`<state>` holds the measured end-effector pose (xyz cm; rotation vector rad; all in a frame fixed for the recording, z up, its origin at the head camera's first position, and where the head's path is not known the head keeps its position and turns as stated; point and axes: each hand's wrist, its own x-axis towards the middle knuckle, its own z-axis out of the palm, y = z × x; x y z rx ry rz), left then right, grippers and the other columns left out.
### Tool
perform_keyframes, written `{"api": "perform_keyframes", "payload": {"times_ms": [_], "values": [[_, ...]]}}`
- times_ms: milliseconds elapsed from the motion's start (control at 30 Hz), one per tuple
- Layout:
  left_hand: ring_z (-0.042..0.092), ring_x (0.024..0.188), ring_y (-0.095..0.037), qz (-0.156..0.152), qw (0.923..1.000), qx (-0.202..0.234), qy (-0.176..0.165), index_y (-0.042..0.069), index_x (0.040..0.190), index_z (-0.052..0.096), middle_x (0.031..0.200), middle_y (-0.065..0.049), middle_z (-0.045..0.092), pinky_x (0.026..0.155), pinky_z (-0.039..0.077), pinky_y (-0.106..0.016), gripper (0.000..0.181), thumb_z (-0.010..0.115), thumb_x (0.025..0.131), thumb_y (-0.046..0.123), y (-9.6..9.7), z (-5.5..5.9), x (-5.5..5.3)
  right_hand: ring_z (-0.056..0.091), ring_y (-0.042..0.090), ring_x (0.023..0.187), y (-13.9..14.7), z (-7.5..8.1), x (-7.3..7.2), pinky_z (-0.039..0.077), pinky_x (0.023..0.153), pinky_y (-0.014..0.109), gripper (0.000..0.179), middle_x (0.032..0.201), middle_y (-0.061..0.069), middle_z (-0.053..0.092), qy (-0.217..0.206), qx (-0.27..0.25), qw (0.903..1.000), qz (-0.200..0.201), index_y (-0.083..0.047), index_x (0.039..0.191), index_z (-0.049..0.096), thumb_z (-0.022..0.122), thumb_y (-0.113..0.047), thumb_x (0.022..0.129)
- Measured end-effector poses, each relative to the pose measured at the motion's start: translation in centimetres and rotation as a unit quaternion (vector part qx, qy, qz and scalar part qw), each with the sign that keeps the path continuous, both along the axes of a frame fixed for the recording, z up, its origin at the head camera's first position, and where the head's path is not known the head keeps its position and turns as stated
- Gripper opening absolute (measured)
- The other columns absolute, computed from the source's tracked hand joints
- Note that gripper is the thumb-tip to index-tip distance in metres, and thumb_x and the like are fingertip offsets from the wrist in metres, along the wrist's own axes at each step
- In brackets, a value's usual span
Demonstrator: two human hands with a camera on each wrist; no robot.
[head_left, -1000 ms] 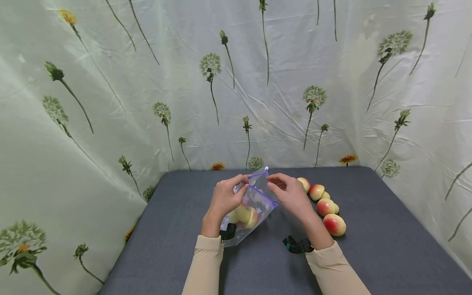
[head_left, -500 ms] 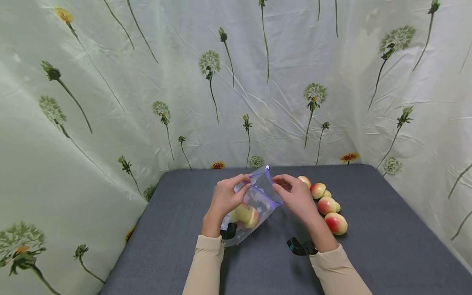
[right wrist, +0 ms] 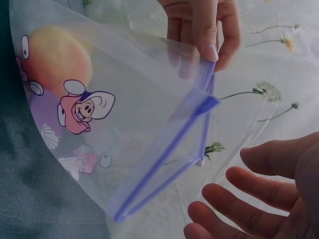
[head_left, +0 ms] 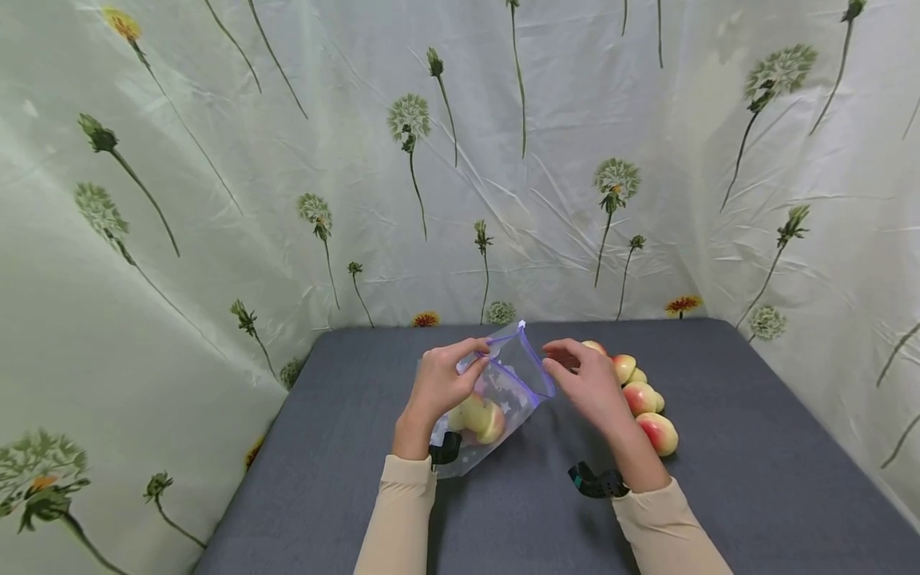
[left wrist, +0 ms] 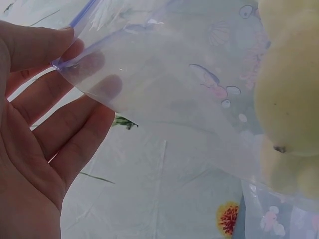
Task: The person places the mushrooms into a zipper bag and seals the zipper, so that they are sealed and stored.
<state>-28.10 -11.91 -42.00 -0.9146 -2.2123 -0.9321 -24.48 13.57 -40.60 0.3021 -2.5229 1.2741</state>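
The right hand (head_left: pixel 591 385) has shifted right of the zip bag (head_left: pixel 513 401), empty, fingers parted, nearest the peaches (head_left: pixel 638 398) there, the left hand (head_left: pixel 446 383) pinching the bag's rim

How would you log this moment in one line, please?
left hand: pinches zip bag at rim; right hand: empty, apart from zip bag; zip bag: mouth open, fruit inside; loose fruit: on table

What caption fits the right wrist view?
A left hand pinches an open bag holding fruit; the empty right hand is apart from it.
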Motion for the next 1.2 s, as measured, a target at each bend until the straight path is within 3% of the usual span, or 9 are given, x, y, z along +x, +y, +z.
{"api": "perform_keyframes", "payload": {"times_ms": [233, 500, 933, 1200], "values": [[0.018, 0.046, 0.001, 0.003, 1.0, -0.004, -0.007, 0.014, 0.102, 0.076, 0.106, 0.004, 0.075, 0.044, 0.023, -0.023, 0.009, 0.074, 0.094, 0.016, 0.1, 0.0, 0.1, 0.067, 0.026, 0.104, 0.6, -0.1, 0.1, 0.053, 0.088, 0.05, 0.026, 0.113, 0.007, 0.071, -0.001, -0.003, 1.0, 0.002, -0.011, 0.12, 0.071, 0.071, -0.021, 0.096], [0.02, 0.046, -0.001, 0.0, 1.0, -0.009, -0.003, 0.01, 0.103, 0.075, 0.107, 0.003, 0.075, 0.045, 0.023, -0.024, 0.01, 0.074, 0.094, 0.014, 0.2, -0.1, 0.1, 0.068, 0.023, 0.1, 1.1, -0.2, 0.3, 0.054, 0.083, 0.045, 0.025, 0.112, 0.004, 0.07, -0.005, 0.007, 0.9999, -0.006, -0.015, 0.119, 0.07, 0.071, -0.025, 0.096], [0.02, 0.047, -0.001, 0.0, 0.9998, -0.018, 0.001, 0.014, 0.104, 0.075, 0.103, 0.004, 0.075, 0.044, 0.024, -0.023, 0.01, 0.073, 0.095, 0.017, 0.6, -0.1, -0.3, 0.067, 0.024, 0.099, 3.4, 0.2, 1.0, 0.052, 0.078, 0.043, 0.025, 0.112, 0.004, 0.072, -0.001, 0.031, 0.9993, -0.019, -0.017, 0.121, 0.07, 0.068, -0.026, 0.098], [0.021, 0.046, -0.003, -0.001, 0.9997, -0.016, -0.019, 0.012, 0.104, 0.075, 0.106, 0.004, 0.075, 0.045, 0.024, -0.024, 0.01, 0.072, 0.095, 0.017, 0.6, -0.3, -0.3, 0.065, 0.027, 0.101, 4.7, 1.0, 1.2, 0.051, 0.085, 0.048, 0.026, 0.112, 0.004, 0.071, -0.009, 0.047, 0.9985, -0.025, -0.018, 0.123, 0.068, 0.067, -0.028, 0.099]]}}
